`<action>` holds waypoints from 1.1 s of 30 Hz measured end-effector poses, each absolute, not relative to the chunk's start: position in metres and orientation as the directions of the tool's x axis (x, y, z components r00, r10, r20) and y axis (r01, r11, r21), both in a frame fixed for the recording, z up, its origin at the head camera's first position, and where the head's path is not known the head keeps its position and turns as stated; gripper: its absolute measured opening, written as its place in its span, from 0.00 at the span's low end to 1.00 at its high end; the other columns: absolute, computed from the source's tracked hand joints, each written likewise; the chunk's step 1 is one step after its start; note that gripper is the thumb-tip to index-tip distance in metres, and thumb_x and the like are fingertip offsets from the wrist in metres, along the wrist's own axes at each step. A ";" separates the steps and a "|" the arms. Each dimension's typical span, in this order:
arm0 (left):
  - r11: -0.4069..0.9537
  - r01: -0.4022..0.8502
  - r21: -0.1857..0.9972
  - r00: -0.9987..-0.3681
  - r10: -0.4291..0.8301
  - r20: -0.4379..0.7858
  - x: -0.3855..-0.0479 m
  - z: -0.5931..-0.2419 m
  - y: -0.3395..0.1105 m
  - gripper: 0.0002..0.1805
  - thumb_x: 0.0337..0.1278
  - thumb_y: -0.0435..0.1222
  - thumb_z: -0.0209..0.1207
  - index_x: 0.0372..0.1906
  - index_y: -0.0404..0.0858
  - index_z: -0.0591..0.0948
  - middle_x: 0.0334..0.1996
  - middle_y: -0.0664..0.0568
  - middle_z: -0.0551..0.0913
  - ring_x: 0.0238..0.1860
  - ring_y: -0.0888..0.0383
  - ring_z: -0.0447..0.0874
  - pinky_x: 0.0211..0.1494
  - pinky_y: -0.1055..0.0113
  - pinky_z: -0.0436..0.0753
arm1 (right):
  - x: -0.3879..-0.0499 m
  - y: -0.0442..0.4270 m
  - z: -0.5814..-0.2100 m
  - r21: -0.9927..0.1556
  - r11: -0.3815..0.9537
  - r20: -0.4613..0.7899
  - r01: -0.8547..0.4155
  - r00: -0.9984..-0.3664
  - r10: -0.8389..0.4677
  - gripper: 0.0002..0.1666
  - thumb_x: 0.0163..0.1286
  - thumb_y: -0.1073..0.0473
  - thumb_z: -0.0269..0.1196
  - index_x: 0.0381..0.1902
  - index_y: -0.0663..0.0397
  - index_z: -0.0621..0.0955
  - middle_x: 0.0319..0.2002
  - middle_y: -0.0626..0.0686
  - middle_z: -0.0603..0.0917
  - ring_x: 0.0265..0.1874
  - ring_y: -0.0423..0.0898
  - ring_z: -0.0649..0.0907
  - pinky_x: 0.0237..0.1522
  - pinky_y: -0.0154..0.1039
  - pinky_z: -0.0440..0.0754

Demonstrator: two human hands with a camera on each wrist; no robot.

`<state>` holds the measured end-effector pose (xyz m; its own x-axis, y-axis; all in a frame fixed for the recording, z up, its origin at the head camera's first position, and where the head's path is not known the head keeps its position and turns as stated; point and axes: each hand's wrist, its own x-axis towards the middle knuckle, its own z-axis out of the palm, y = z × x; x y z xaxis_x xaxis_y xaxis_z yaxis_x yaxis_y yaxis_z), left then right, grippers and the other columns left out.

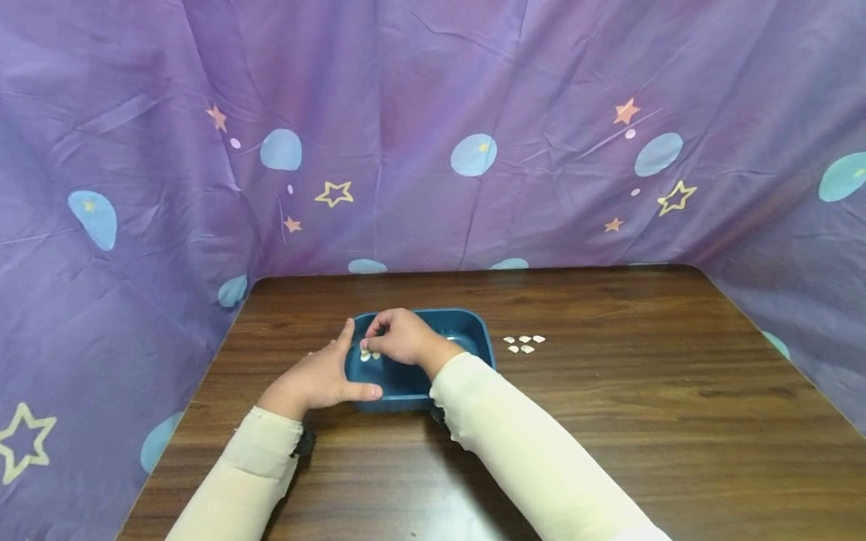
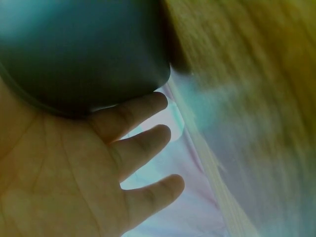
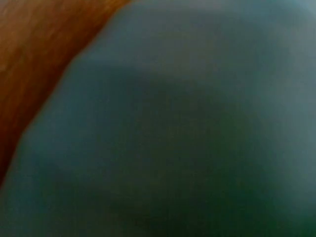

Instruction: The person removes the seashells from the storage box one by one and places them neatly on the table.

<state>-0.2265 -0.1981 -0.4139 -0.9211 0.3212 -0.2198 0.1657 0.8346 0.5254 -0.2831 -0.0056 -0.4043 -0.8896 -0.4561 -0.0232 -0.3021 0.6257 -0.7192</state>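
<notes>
A dark blue rectangular tray (image 1: 463,323) sits on the table. My left hand (image 1: 318,379) rests against its left end, thumb along the near side and fingers spread; the left wrist view shows these fingers (image 2: 143,148) straight beside the tray wall (image 2: 89,64). Inside the tray at the left, my right hand (image 1: 406,338) pinches a small whitish shell-like piece (image 1: 365,346) between thumb and fingertips. Just below it lie a few similar pieces (image 1: 366,357) on the tray floor. In the right wrist view the tray (image 3: 163,138) is only a blur, and the fingers are out of sight.
To the right of the tray, several small whitish shell-like pieces (image 1: 524,340) lie in two loose rows on the brown wooden table (image 1: 643,391). A purple cloth (image 1: 406,90) with stars and balloon-like spots hangs behind and at the sides.
</notes>
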 end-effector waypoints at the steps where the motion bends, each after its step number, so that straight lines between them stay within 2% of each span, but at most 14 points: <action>1: 0.833 0.170 0.526 -0.921 0.325 -0.216 -0.227 -0.414 -0.198 0.78 0.51 0.70 0.70 0.85 0.33 0.32 0.80 0.25 0.54 0.77 0.27 0.61 0.74 0.30 0.66 | -0.284 -0.006 -0.405 -0.716 0.631 -0.030 -0.297 -0.891 -0.453 0.08 0.70 0.50 0.71 0.37 0.47 0.88 0.32 0.43 0.84 0.33 0.40 0.78 0.38 0.34 0.76; 6: 0.829 0.167 0.534 -0.920 0.327 -0.218 -0.227 -0.413 -0.199 0.78 0.52 0.69 0.69 0.85 0.33 0.32 0.81 0.25 0.54 0.78 0.27 0.60 0.75 0.30 0.64 | -0.285 -0.006 -0.409 -0.695 0.666 -0.080 -0.271 -0.891 -0.447 0.08 0.70 0.51 0.72 0.38 0.48 0.88 0.33 0.45 0.85 0.35 0.42 0.79 0.42 0.36 0.77; 15: 0.830 0.174 0.529 -0.918 0.331 -0.217 -0.227 -0.413 -0.199 0.77 0.54 0.69 0.69 0.84 0.32 0.31 0.80 0.25 0.56 0.78 0.29 0.61 0.76 0.30 0.63 | -0.287 -0.007 -0.416 -0.592 0.755 -0.158 -0.283 -0.877 -0.453 0.07 0.68 0.53 0.74 0.40 0.46 0.88 0.39 0.45 0.89 0.42 0.43 0.81 0.58 0.41 0.80; 22: 0.830 0.178 0.529 -0.919 0.333 -0.213 -0.227 -0.412 -0.200 0.78 0.54 0.69 0.69 0.84 0.31 0.31 0.80 0.24 0.56 0.77 0.28 0.62 0.76 0.31 0.65 | -0.285 -0.007 -0.415 -0.562 0.773 -0.176 -0.293 -0.872 -0.457 0.10 0.69 0.53 0.74 0.46 0.47 0.89 0.46 0.48 0.90 0.48 0.45 0.83 0.65 0.45 0.79; 25: 0.831 0.171 0.529 -0.920 0.327 -0.218 -0.227 -0.413 -0.199 0.77 0.53 0.69 0.68 0.84 0.31 0.31 0.80 0.24 0.55 0.78 0.28 0.61 0.76 0.31 0.64 | -0.284 -0.007 -0.415 -0.550 0.781 -0.180 -0.296 -0.871 -0.457 0.09 0.69 0.54 0.74 0.45 0.47 0.89 0.43 0.47 0.90 0.46 0.45 0.83 0.63 0.44 0.79; 29: 0.833 0.162 0.530 -0.921 0.320 -0.221 -0.227 -0.413 -0.199 0.77 0.53 0.69 0.68 0.84 0.32 0.32 0.80 0.25 0.54 0.78 0.27 0.61 0.76 0.31 0.64 | -0.284 -0.007 -0.416 -0.542 0.785 -0.177 -0.300 -0.872 -0.455 0.04 0.68 0.56 0.74 0.37 0.47 0.87 0.35 0.45 0.87 0.39 0.43 0.81 0.56 0.41 0.80; 33: 0.832 0.169 0.528 -0.923 0.321 -0.211 -0.227 -0.413 -0.199 0.77 0.54 0.69 0.69 0.84 0.31 0.32 0.80 0.24 0.55 0.77 0.27 0.61 0.76 0.31 0.64 | -0.285 -0.005 -0.417 -0.537 0.782 -0.165 -0.318 -0.869 -0.466 0.07 0.66 0.59 0.75 0.30 0.46 0.85 0.29 0.42 0.84 0.35 0.41 0.79 0.51 0.38 0.78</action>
